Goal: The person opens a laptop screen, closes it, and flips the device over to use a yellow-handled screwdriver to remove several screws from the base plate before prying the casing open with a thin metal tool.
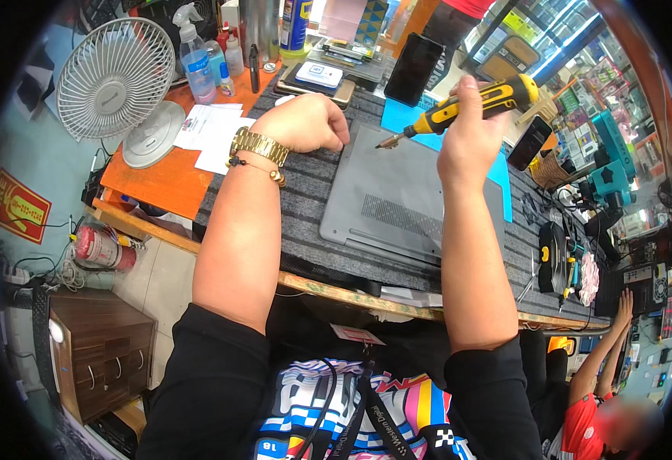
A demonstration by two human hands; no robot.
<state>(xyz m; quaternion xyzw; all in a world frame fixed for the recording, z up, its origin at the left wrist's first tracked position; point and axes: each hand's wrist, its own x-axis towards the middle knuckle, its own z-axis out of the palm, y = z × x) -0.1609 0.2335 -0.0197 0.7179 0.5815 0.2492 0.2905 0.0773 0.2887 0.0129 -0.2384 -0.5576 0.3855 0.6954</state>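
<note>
A grey laptop (pixel 386 180) lies closed with its vented underside up on a ribbed dark mat (pixel 305 192). My right hand (pixel 470 146) is wrapped round a yellow-and-black power screwdriver (pixel 493 98). The tool slants down to the left, its bit over the laptop's far left part; whether the bit touches the cover I cannot tell. Beside that far left corner, my left hand (pixel 301 123) is closed, fingers curled downward. Anything between its fingertips is hidden. A gold watch (pixel 261 146) and a beaded bracelet circle my left wrist.
Left stand a white fan (pixel 114 84), a spray bottle (pixel 196 65) and papers (pixel 209 134). Phones (pixel 415 69) and a blue sheet (pixel 401 115) lie beyond the laptop. Tools and a black case (pixel 554 257) are at right. A co-worker in red (pixel 581 422) sits lower right.
</note>
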